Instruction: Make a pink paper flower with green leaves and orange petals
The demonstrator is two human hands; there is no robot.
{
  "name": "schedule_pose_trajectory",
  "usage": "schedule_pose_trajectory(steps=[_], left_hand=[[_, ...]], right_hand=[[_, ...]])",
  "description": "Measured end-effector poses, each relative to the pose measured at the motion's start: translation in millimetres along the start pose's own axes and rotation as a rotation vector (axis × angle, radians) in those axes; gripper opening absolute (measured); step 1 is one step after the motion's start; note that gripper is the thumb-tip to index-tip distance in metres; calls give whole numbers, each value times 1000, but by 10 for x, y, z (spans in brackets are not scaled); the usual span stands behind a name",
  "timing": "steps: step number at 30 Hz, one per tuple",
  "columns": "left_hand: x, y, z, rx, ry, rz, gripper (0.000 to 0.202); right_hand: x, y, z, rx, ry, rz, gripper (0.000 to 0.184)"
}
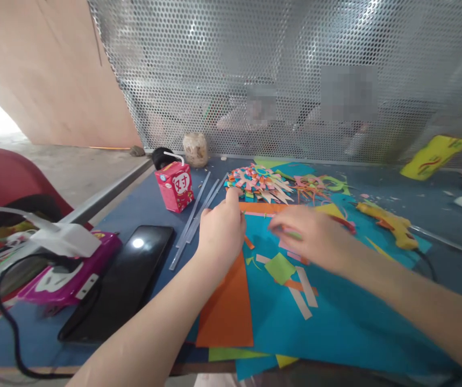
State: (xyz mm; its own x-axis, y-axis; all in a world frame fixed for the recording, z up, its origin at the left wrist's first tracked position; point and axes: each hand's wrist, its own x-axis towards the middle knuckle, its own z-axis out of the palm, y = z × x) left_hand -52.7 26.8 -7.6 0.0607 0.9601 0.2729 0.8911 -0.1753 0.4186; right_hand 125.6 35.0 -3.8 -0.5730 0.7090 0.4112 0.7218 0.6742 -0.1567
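My left hand (223, 221) is closed with its fingers curled, beside the left end of an orange paper strip (263, 208); whatever its fingers hold is hidden. My right hand (311, 234) hovers over the blue paper sheet (355, 317), slightly blurred, with thumb and fingers drawn together; I cannot make out what is in them. Beyond the hands lies a layered paper flower (255, 180) with fringed strips in pink, orange and blue. Below them are a green paper square (280, 268), white paper strips (306, 287) and a larger orange paper piece (226, 317).
A yellow glue gun (390, 223) lies at the right. Clear glue sticks (198, 209), a red drink carton (175, 187), a black phone (121, 287) and a purple power strip (73, 271) with a white charger (67, 239) are at the left. A perforated metal panel (222, 48) stands behind.
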Motion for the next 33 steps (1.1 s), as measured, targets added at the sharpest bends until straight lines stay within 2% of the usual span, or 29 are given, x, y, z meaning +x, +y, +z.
schedule_pose_trajectory(steps=[2, 4, 8, 12, 16, 18, 23, 26, 30, 33], left_hand=[[-1, 7, -5, 34, -1, -17, 38], [3, 12, -10, 41, -5, -30, 38], [17, 13, -11, 40, -26, -28, 36], [26, 7, 10, 37, -29, -16, 38], [21, 1, 31, 21, -18, -1, 39], [15, -1, 35, 8, -13, 6, 39], [10, -3, 37, 14, -27, 7, 38], [14, -3, 37, 18, -23, 13, 39], [16, 5, 28, 9, -34, -5, 39], [10, 11, 25, -3, -40, 3, 39]], right_hand=[[-141, -258, 122, 88, -82, -212, 15], [-210, -340, 229, 81, -124, -251, 21], [-225, -247, 355, 3, -152, -248, 27], [-251, -225, 344, -50, -43, -337, 28], [-276, -294, 287, 35, -81, -208, 25], [-275, -321, 288, 47, -57, -166, 23], [-253, -370, 376, -157, 130, -278, 15], [-249, -383, 402, -183, 170, -339, 17], [-322, -397, 354, -107, 101, -298, 22], [-465, -450, 309, -129, 28, -344, 29]])
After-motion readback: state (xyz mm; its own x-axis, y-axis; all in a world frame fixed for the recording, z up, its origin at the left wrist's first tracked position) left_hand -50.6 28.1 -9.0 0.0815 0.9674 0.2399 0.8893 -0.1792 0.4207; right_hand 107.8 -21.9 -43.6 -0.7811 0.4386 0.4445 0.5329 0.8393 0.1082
